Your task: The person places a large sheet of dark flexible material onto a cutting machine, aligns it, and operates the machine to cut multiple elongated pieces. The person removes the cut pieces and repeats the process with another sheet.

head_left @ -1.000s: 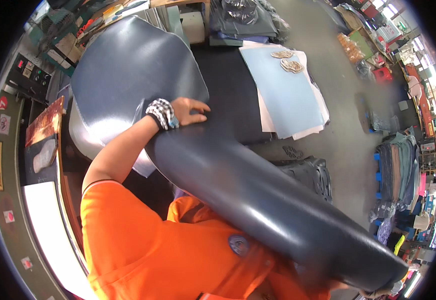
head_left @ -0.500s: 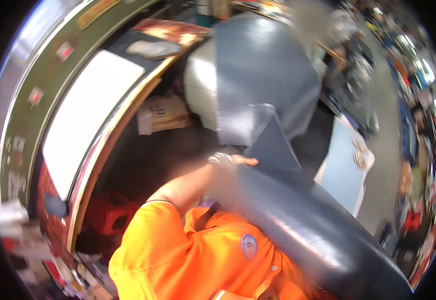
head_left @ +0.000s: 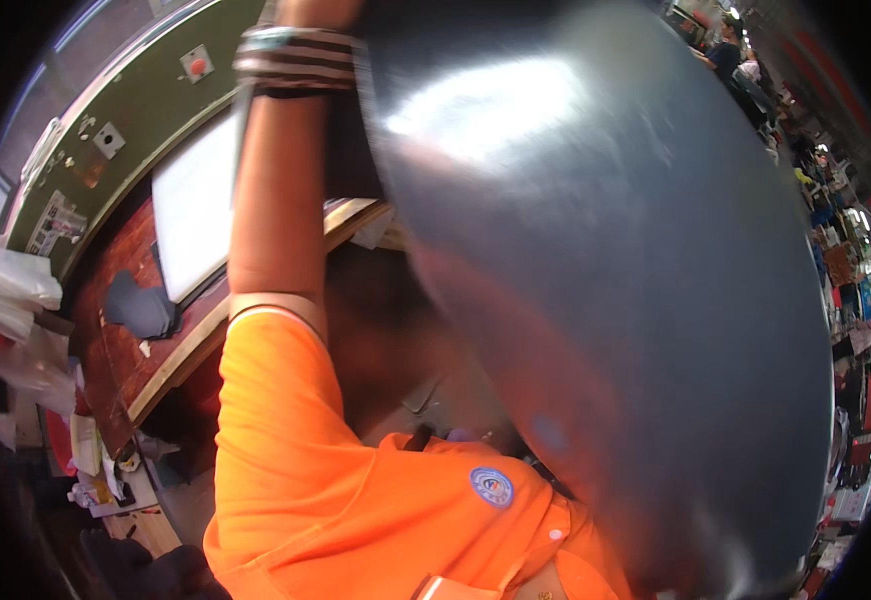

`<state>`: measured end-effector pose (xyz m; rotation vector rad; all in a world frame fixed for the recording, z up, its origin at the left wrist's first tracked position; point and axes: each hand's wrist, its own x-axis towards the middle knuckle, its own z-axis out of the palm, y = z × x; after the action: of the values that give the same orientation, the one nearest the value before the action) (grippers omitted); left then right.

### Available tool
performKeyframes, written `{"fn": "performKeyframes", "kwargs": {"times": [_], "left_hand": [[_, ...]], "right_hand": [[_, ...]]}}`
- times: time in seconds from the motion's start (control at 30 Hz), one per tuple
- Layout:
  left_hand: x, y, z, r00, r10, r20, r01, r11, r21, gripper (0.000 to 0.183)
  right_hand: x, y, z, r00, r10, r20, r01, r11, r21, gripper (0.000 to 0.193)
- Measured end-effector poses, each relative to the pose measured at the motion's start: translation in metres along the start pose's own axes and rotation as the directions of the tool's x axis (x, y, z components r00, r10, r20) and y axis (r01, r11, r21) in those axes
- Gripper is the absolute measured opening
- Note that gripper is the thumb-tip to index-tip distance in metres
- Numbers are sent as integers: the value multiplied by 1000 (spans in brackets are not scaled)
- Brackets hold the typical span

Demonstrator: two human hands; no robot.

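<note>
A: Logging the head view. The big dark grey sheet fills the right half and most of the centre. It bows outward toward the lens, with a bright glare patch near its upper left. Surface looks smooth and slightly glossy, like leather or vinyl; I can't say which.

B: Where are the hands?

A: The left forearm runs up from the orange sleeve to the top edge. The left hand is right at the frame's upper rim, against the sheet's top edge. Only its base shows, so I cannot tell whether the fingers are curled over the sheet or flat on it. A striped wristband sits just below it.

B: Right hand?

A: Not in view. The sheet covers that whole side.

B: Sheet position relative to the body?

A: Raised in front of the person, close to the camera, from the top of the picture down to the lower right, over the orange shirt.

B: Surroundings?

A: On the left, a wooden-edged workbench with a white panel on it and a small dark grey offcut lying beside the panel. Behind it a green wall board. Other people stand far off at upper right, blurred.
</note>
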<state>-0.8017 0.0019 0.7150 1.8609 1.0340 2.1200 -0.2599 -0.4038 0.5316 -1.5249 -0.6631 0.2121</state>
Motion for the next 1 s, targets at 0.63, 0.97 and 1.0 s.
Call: {"fn": "performKeyframes", "kwargs": {"times": [0.63,0.97,1.0], "left_hand": [[-297,-173,-320,845,-424,-325,529,751,396,30],[-348,-156,-326,446,-710,-544,894,377,242,32],[-348,-155,-323,446,-728,-521,893,405,198,32]], "right_hand": [[7,54,434,543,34,839,286,932,-223,33],[-21,44,797,249,-8,968,2,1000,7,40],[-13,36,802,123,213,969,-181,965,-189,37]]}}
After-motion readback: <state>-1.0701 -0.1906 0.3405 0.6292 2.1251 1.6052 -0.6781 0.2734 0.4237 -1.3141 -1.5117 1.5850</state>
